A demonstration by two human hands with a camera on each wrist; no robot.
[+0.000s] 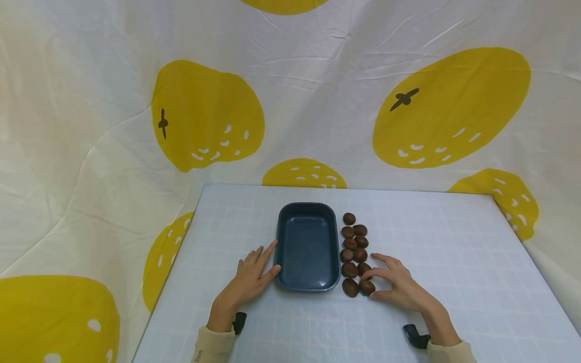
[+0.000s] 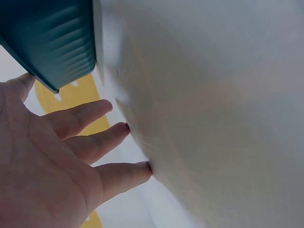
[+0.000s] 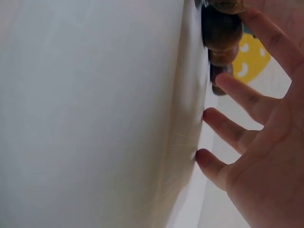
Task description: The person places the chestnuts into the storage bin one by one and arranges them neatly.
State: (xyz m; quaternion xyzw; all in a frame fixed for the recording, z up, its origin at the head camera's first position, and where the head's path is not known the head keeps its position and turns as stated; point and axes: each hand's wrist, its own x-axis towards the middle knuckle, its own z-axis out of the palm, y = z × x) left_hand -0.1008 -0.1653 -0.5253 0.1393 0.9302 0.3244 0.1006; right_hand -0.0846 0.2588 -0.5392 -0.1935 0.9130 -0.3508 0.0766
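A dark blue rectangular tray point(image 1: 308, 252) stands on the table with nothing inside it. My left hand point(image 1: 251, 276) lies at its left side, fingers spread, with the index finger and thumb touching the rim. Along the tray's right side, several brown chestnuts point(image 1: 350, 269) sit in two columns. With thumb and index finger my right hand point(image 1: 401, 286) pinches the nearest chestnut point(image 1: 366, 287) of the right column, which still rests on the table. Its other fingers point(image 3: 232, 130) are spread, some touching the tabletop in the right wrist view. The right thumb is out of that view.
The table point(image 1: 454, 242) has a pale checked cover. Behind it hangs a white cloth point(image 1: 317, 111) printed with big yellow fruits. A dark wrist device point(image 1: 415, 337) shows beside the right wrist, and another point(image 1: 239, 322) beside the left.
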